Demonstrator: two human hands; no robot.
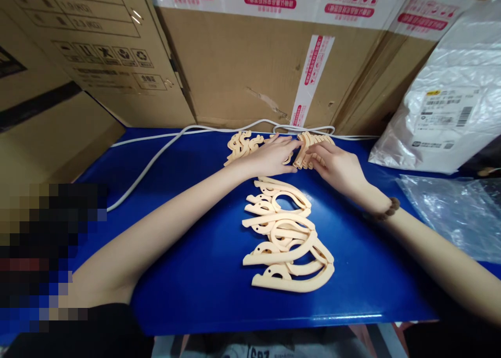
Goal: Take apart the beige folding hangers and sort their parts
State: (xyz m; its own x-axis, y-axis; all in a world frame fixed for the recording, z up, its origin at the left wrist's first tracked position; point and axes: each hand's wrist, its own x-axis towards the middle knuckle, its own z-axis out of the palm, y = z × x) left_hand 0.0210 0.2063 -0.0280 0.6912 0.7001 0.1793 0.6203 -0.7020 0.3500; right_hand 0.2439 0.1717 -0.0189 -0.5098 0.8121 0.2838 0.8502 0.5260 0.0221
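Note:
Several cream folding hangers (289,283) lie overlapped in a column on the blue table, their curved arms and round hook parts showing. Behind them, my left hand (270,157) reaches over loose cream parts, fingers stretched out and apart, its fingertips at the left end of a row of curved hanger arms (305,139). From the right, my right hand (340,165) touches the same row with bent, parted fingers; I see no piece lifted in it. Left of my left hand is a pile of cream hanger hooks (240,145), partly hidden by that hand.
Large cardboard boxes (242,60) wall off the back and left of the blue table (188,290). A white cable (156,162) runs along the back. At right stand a white plastic parcel bag (442,97) and a flat clear plastic bag (450,206).

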